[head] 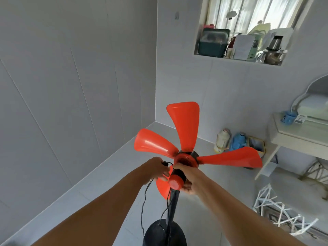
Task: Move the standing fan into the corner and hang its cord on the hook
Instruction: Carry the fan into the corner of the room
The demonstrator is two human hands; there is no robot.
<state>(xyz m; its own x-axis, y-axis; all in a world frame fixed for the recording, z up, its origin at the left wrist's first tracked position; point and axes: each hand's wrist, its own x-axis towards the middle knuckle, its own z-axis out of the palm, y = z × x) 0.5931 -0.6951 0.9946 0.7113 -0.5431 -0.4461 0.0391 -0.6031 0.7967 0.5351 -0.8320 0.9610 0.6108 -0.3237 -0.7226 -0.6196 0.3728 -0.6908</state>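
The standing fan point(182, 139) has bare orange blades, an orange and black motor housing, a black pole and a round black base point(156, 233) on the pale floor. My right hand point(188, 178) grips the motor housing from the right side. My left hand point(158, 167) holds the black cord point(144, 197) near its plug, just left of the housing; the cord hangs down in loops toward the base. A small hook point(52, 15) is fixed high on the left wall. The room's corner point(155, 119) lies beyond the fan.
Two jugs point(222, 141) and a small bin point(256, 144) stand against the back wall at right. A pale table point(292, 135) and a white wire-frame stool point(276, 210) fill the right side. A window ledge point(237, 58) holds several containers.
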